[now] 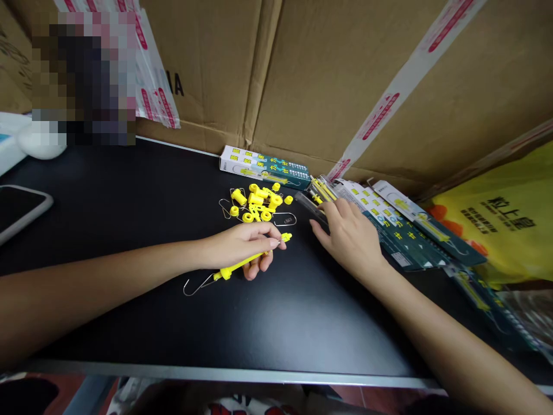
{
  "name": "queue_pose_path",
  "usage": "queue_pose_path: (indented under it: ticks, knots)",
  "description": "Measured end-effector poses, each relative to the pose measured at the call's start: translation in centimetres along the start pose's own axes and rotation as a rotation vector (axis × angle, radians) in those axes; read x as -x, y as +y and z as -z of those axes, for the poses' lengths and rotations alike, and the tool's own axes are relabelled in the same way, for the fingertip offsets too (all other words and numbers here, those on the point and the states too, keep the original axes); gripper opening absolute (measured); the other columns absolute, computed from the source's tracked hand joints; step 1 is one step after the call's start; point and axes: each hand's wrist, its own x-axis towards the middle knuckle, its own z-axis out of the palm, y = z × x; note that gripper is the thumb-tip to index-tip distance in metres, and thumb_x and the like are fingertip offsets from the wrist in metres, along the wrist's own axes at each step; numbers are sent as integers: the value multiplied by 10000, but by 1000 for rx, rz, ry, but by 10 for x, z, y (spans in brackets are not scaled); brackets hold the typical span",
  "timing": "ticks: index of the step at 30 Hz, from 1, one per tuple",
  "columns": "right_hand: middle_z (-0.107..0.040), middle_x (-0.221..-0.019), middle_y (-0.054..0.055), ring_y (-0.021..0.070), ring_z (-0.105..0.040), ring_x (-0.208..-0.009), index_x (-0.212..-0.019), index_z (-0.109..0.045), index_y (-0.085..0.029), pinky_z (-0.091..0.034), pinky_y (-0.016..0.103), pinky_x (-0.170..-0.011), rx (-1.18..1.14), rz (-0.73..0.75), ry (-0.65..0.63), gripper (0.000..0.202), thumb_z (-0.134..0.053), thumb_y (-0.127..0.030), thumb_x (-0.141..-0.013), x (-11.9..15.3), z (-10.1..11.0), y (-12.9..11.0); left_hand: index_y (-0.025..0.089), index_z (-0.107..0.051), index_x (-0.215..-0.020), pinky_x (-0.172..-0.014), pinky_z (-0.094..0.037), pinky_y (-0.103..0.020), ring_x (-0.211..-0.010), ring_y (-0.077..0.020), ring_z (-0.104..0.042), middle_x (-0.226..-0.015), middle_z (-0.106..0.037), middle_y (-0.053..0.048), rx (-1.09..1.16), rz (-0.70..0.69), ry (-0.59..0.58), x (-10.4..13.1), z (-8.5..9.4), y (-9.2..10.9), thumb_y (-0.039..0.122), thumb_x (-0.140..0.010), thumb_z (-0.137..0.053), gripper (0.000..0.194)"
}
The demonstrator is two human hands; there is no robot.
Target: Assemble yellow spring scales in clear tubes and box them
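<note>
A yellow spring scale core (239,265) is in my left hand (253,242), its fingers closed around the shaft. A bent wire hook (199,285) hangs from its lower left end, and a small yellow tip (286,237) sticks out past my fingers. My right hand (349,230) is at the packages, thumb and fingers on either side of a clear plastic tube (307,203); the far fingertips are partly hidden. Between and beyond my hands lies a pile of yellow plastic parts (259,202), with caps, spools and wire hooks (285,219) among them.
A printed box (263,167) lies along the cardboard wall (345,75). More printed boxes (397,225) overlap at the right, beside a yellow bag (496,213). A phone (21,210) rests at the left. The black table (259,334) ends in a metal front edge (259,374).
</note>
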Motion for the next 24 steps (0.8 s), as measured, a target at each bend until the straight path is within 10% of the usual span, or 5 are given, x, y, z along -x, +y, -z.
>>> queue_pose_path:
  ticks: [13,24]
  knots:
    - [-650,-814,87,222,-613,-681,-901,-555,-170,-232,267,-483,-92,-209,-298,229,-484,-387,-907,-5,9,7,156,-511,-1034,-377,-416,-159,-385,-59,-505,-611,-545,47,-42,-3,3,1,1,1,244,-948,-395,168]
    - [-550,-635,-24,78,-402,-420,-774,-459,-224,-261,190,-361,-1759,-649,-13,307,-576,-506,-810,-10,22,1,189,-524,-1073,-299,-350,-132,-347,-44,-440,-623,-546,52,-106,11,50,2,2,1,294,-943,-424,194]
